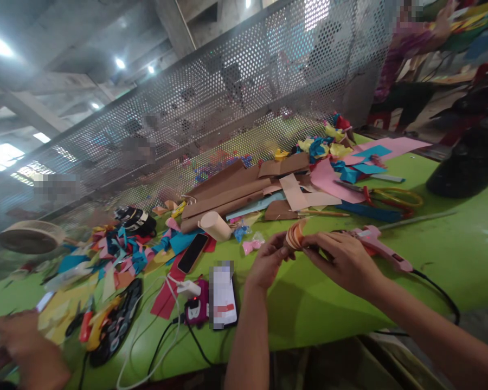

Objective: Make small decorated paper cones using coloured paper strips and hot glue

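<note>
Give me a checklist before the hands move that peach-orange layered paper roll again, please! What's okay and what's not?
1. Peach-orange layered paper roll held: ok, in the left hand, with the right hand at its edge.
2. Pink plastic glue gun cool: cannot tell.
3. Glue gun's tip clear of the right hand: cannot tell; they overlap in view.
4. Shiny green tabletop uncluttered: not ok, coloured paper scraps litter it.
5. Co-worker's hand well away: ok.

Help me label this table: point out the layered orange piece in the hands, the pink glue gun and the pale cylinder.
Layered orange piece (295, 236): head view, on its stacked curved layers.
Pink glue gun (385, 250): head view, on the middle of its body.
Pale cylinder (216, 226): head view, on its curved side.
</note>
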Tool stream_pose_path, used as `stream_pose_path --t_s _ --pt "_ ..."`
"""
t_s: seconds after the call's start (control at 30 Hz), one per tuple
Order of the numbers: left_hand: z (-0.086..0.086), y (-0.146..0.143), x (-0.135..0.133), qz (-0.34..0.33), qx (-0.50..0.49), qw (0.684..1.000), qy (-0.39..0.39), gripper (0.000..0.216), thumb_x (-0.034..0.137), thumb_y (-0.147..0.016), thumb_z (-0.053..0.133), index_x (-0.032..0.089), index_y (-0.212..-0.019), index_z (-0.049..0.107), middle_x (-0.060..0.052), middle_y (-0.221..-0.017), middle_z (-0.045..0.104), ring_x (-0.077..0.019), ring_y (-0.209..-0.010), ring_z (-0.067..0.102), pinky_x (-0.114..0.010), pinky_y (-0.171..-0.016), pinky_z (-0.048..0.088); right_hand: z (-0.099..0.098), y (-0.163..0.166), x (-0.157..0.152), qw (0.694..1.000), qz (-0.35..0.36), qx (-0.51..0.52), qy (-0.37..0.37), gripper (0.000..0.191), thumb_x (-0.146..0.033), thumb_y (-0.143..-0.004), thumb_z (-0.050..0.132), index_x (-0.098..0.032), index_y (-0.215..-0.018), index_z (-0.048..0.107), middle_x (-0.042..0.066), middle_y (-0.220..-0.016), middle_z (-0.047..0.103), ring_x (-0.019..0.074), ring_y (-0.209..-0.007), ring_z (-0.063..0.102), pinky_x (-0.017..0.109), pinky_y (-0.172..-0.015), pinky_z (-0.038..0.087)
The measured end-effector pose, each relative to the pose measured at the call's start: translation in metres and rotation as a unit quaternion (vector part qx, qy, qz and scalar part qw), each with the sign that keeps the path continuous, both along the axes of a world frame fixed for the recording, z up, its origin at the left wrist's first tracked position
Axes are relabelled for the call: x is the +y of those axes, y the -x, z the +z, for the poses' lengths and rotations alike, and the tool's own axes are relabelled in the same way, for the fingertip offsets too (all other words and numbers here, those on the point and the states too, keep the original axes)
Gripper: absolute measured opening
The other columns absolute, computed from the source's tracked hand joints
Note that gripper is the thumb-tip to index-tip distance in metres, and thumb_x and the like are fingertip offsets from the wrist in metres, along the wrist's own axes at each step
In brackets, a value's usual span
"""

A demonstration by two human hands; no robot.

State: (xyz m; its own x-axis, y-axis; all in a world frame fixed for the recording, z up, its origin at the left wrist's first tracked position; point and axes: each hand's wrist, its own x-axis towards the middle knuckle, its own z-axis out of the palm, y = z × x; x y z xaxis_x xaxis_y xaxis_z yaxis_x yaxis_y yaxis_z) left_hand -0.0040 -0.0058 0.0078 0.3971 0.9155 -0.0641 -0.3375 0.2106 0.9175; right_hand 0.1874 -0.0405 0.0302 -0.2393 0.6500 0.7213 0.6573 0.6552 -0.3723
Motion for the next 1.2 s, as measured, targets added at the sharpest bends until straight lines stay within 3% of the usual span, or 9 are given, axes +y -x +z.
stream_pose_path --t_s 0.27,0.47,0.67,0.83,1.03,1.2 --pt "-0.003 0.001 0.0 -0.021 0.006 0.999 -0.025 0.059 0.052 -0.068 0.09 0.019 -0.115 0.075 -0.006 -0.09 0.073 -0.0136 -0.07 0.056 -0.028 -0.068 0.036 0.0 -0.004 -0.004 0.995 0.017 0.093 0.033 0.016 -0.014 -0.095 0.056 -0.025 -0.103 0.066 0.001 -0.078 0.075 0.0171 -0.061 0.068 0.028 -0.058 0.048" --pt "-0.004 0.002 0.001 -0.015 0.016 1.0 -0.017 0.061 0.053 -0.067 0.09 0.018 -0.114 0.074 -0.006 -0.09 0.073 -0.0141 -0.071 0.056 -0.028 -0.068 0.035 -0.003 -0.008 0.0 0.983 0.029 0.145 0.109 0.019 -0.018 -0.092 0.06 -0.023 -0.107 0.069 -0.001 -0.07 0.069 0.0152 -0.053 0.061 0.027 -0.054 0.045" --pt "-0.005 0.002 0.001 -0.02 0.006 1.0 -0.014 0.058 0.051 -0.065 0.092 0.02 -0.111 0.076 -0.003 -0.088 0.069 -0.0122 -0.069 0.055 -0.028 -0.066 0.035 -0.002 -0.005 0.004 0.966 0.088 0.154 0.188 0.008 -0.024 -0.092 0.059 -0.021 -0.092 0.068 -0.004 -0.059 0.057 0.0126 -0.049 0.048 0.025 -0.048 0.033" --pt "-0.008 0.002 0.002 -0.025 0.02 0.999 -0.019 0.059 0.051 -0.066 0.092 0.02 -0.115 0.076 -0.004 -0.09 0.07 -0.0122 -0.069 0.055 -0.027 -0.066 0.035 0.0 -0.008 0.005 0.954 0.113 0.125 0.247 0.017 -0.028 -0.093 0.058 -0.02 -0.08 0.063 -0.004 -0.058 0.052 0.0114 -0.05 0.044 0.024 -0.047 0.03" --pt "-0.008 0.002 0.002 -0.029 0.027 0.999 -0.027 0.057 0.051 -0.067 0.091 0.021 -0.114 0.077 -0.004 -0.094 0.071 -0.0119 -0.069 0.055 -0.027 -0.066 0.037 -0.002 -0.008 0.006 0.972 0.1 0.084 0.196 0.015 -0.024 -0.093 0.058 -0.02 -0.08 0.064 -0.004 -0.057 0.054 0.0113 -0.048 0.044 0.025 -0.049 0.031" --pt "-0.001 0.0 0.0 -0.036 0.036 0.998 -0.033 0.052 0.05 -0.069 0.09 0.021 -0.111 0.078 -0.005 -0.093 0.072 -0.0138 -0.074 0.056 -0.028 -0.07 0.042 -0.004 -0.009 0.002 0.981 0.057 0.116 0.148 0.01 -0.024 -0.093 0.058 -0.02 -0.096 0.067 -0.004 -0.059 0.056 0.0125 -0.049 0.047 0.025 -0.049 0.034"
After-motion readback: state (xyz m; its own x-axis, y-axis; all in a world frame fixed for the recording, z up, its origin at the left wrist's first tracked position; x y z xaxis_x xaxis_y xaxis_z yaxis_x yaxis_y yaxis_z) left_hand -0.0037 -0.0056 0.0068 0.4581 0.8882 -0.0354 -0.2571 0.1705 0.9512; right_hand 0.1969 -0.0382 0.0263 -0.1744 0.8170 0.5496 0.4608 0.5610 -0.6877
